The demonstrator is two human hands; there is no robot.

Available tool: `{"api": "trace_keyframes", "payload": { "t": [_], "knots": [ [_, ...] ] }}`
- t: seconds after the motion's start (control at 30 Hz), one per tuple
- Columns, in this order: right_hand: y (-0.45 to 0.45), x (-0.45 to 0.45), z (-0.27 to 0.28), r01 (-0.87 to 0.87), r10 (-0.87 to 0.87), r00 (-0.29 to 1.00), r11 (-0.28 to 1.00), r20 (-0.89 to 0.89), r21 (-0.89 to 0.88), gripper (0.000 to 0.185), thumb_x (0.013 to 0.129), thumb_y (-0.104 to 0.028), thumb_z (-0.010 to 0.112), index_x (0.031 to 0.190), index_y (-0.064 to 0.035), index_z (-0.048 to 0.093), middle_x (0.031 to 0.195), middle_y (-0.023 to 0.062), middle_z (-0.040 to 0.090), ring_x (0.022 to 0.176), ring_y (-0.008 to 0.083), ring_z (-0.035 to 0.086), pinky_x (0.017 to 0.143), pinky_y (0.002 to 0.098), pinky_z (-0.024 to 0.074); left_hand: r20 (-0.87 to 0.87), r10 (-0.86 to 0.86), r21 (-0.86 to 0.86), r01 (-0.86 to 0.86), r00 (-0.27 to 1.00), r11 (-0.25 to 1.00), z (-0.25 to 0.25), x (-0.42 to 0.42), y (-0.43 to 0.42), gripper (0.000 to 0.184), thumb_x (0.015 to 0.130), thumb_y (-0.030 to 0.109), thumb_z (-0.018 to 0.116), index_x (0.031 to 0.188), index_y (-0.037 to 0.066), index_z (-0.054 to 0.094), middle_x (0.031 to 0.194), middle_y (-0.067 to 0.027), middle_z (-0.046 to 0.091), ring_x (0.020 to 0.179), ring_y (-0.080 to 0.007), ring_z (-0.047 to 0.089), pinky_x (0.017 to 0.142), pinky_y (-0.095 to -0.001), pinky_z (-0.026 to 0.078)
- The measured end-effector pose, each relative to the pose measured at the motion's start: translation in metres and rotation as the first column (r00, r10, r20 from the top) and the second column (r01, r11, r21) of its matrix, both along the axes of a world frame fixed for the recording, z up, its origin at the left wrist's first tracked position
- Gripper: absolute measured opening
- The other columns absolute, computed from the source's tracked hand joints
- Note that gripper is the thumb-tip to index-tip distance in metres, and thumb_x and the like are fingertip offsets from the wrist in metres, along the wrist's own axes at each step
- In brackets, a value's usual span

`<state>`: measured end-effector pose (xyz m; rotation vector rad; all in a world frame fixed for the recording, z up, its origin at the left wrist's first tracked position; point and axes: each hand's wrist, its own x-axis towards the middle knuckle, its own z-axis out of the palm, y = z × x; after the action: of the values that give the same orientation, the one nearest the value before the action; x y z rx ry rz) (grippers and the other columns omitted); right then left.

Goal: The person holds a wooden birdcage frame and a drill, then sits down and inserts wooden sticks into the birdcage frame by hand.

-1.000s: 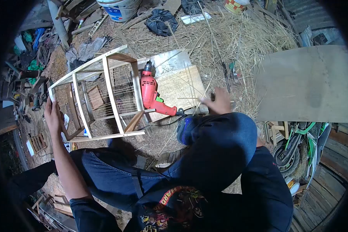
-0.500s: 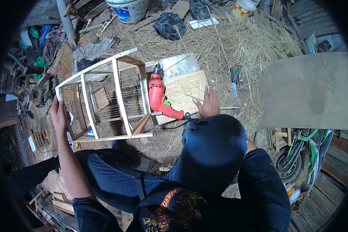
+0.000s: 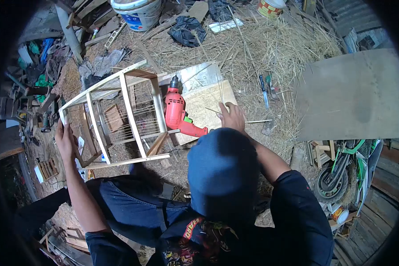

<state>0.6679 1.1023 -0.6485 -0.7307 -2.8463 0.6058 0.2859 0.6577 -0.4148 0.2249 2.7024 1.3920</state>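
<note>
A slatted wooden frame [image 3: 127, 111], with thin wires or rods across its inside, stands tilted on the ground. My left hand [image 3: 65, 142] is closed around its near left corner. To the right of the frame, a red drill [image 3: 176, 111] lies with its chuck pointing away. Beside the drill is a pale plywood board [image 3: 197, 99]. My right hand [image 3: 233, 117] is over the board's right edge, fingers bent and pinched at a thin stick [image 3: 258, 121] that shows to the right of the hand. My cap hides part of the drill's handle end.
A knife [image 3: 264, 91] lies on straw-covered ground to the right. Beyond it rests a large flat sheet [image 3: 354, 97], with a green-framed motorbike [image 3: 337, 177] below. A white bucket [image 3: 138, 15] and a black plastic bag [image 3: 187, 31] sit at the top. Scrap wood lies at left.
My right hand has gone from lying flat with straight fingers to bent fingers, and has shifted left. The head has moved left and down. My left hand keeps hold of the frame.
</note>
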Motion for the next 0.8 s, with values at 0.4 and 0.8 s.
{"api": "trace_keyframes", "payload": {
  "t": [0.4,0.8],
  "knots": [
    [0.038,0.013,-0.004,0.139,-0.243,0.95,0.894,-0.199,-0.427,0.046,0.093,-0.023,0.068,0.134,-0.0025,0.06,0.116,0.0204,0.064,0.109,0.0347,0.063,0.094,0.0405,0.0497,-0.046,0.031,-0.04,-0.033,0.998,0.999,0.009,0.003,-0.034,0.03,0.105,0.024,0.058,0.129,0.006,0.06,0.068,0.007,0.044,0.048,-0.0031,0.04,0.041,-0.0223,0.031],
    [0.075,0.107,-0.007,0.132,-0.011,0.968,0.873,0.251,-0.47,0.032,0.088,-0.017,0.054,0.114,-0.0078,0.07,0.104,0.0217,0.071,0.096,0.0408,0.068,0.085,0.0463,0.0536,-0.046,0.095,-0.037,-0.096,0.994,0.995,0.011,0.009,-0.063,0.039,0.106,0.021,0.056,0.14,0.003,0.056,0.072,0.007,0.04,0.055,-0.0025,0.035,0.047,-0.0232,0.027]
  ]
}}
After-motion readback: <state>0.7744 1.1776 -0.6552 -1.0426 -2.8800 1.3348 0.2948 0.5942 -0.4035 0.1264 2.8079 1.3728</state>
